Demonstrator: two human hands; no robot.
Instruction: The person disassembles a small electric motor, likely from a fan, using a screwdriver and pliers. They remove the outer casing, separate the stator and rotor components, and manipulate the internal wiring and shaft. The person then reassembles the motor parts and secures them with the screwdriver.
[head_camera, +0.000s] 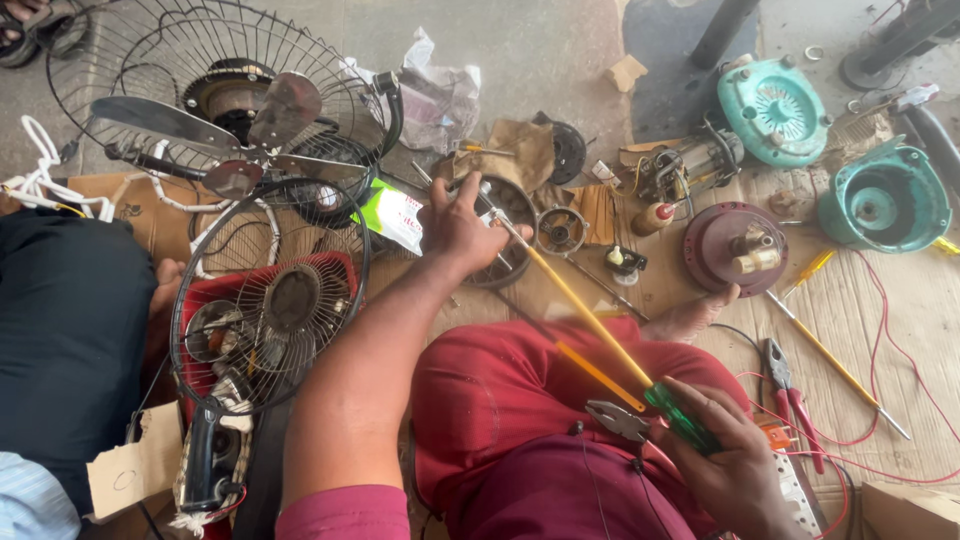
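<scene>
**Long screwdriver aimed at a fan motor**

Low right in the frame, our right hand wraps its fingers around the green-handled screwdriver, steering its long shaft. Farther up, mid-frame, our left hand pinches the tip, guiding it onto the round motor housing on the cardboard.

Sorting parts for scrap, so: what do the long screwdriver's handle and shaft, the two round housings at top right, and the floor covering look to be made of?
Screwdriver: handle looks like translucent green plastic; the yellow shaft is probably sleeved metal, with a bare grey tip. Right hand holds the handle; left hand steadies the tip. Teal housings: likely painted cast metal, chipped and grimy. Floor covering: brown corrugated cardboard.
</scene>
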